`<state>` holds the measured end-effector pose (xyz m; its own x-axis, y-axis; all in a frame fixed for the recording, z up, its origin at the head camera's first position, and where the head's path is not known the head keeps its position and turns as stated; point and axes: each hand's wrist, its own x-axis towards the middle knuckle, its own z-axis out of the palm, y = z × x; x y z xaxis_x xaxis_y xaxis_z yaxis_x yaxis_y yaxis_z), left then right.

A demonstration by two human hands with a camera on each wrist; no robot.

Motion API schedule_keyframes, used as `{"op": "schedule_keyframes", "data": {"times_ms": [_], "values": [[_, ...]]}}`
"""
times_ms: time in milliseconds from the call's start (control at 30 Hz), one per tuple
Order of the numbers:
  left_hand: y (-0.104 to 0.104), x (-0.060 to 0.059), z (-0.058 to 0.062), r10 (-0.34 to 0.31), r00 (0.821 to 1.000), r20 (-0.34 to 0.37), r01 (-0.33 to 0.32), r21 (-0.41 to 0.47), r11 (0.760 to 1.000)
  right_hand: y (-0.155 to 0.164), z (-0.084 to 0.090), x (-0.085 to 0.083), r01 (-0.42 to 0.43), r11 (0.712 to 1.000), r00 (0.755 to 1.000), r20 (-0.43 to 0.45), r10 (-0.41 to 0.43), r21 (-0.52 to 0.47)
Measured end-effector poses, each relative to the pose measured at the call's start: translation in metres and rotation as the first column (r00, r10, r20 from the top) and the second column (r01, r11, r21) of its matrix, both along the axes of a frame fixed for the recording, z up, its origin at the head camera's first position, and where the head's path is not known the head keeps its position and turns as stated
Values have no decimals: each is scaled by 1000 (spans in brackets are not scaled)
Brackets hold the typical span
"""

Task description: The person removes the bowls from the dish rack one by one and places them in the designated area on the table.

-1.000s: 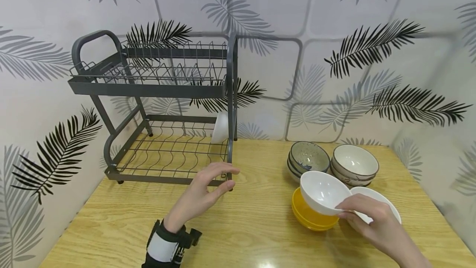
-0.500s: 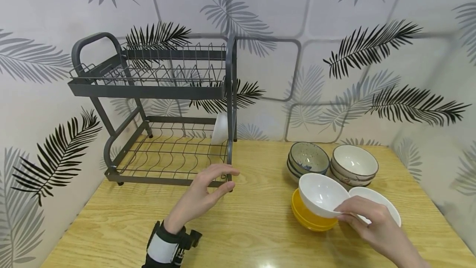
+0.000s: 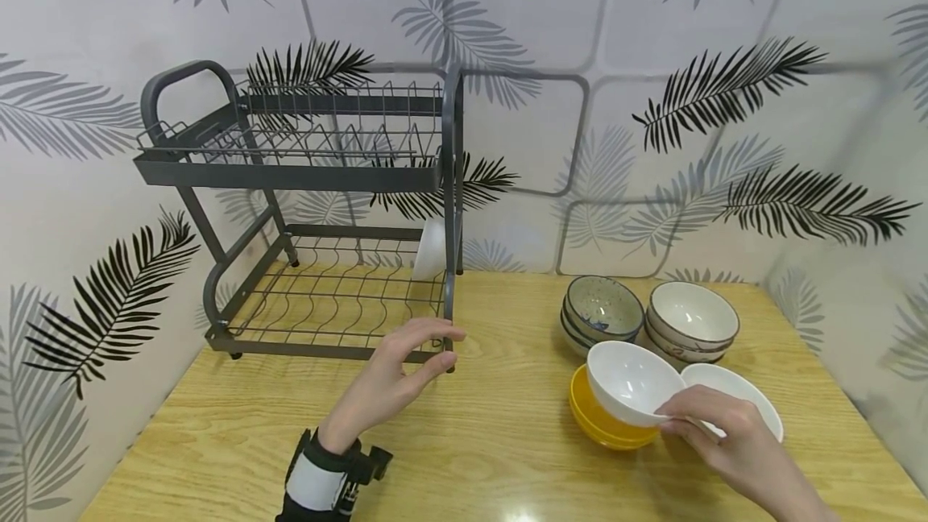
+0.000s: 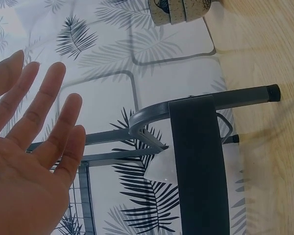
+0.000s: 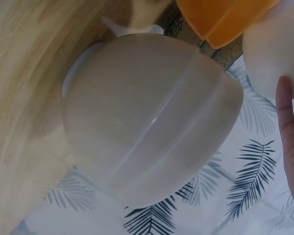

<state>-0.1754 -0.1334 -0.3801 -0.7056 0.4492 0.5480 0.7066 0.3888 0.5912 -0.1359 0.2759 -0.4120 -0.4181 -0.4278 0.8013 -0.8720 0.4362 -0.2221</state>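
My right hand (image 3: 735,441) pinches the near right rim of a white bowl (image 3: 629,381), thumb and fingers on its edge. The bowl is tilted and partly covers the stacked yellow bowls (image 3: 605,429). Behind that hand, more white bowls (image 3: 750,393) are partly hidden; their stack (image 5: 152,117) fills the right wrist view, where the held bowl (image 5: 269,58) shows at the right edge. My left hand (image 3: 395,381) holds nothing, its fingers loosely bent, before the dark dish rack's (image 3: 290,177) lower right corner. The left wrist view shows its palm and spread fingers.
A white bowl (image 3: 429,252) leans on its side at the right end of the rack's lower tier. Behind the yellow bowls stand stacked speckled bowls (image 3: 605,304) and stacked cream bowls (image 3: 692,312). A patterned wall (image 3: 522,151) rises behind the wooden table (image 3: 493,441).
The right hand and the white bowl in it have come slightly down in the head view. My left hand has stayed in place.
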Motion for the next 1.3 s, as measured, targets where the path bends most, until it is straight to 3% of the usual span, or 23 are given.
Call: {"op": "schedule_keyframes", "data": {"times_ms": [333,767,1000,1300], "values": [[0,0,-2,0,1000,11,0,0,1000,9,-4,5,65,994,993,91,-73,83],[0,1,-1,3,999,34,-3,2,1000,7,-20,-8,32,998,999,-14,-31,63],[0,0,-2,7,999,50,-7,7,1000,3,-22,-10,64,989,998,4,-65,134],[-1,-1,-3,0,999,52,0,7,1000,2,-31,-16,13,992,1000,8,-15,122]]}}
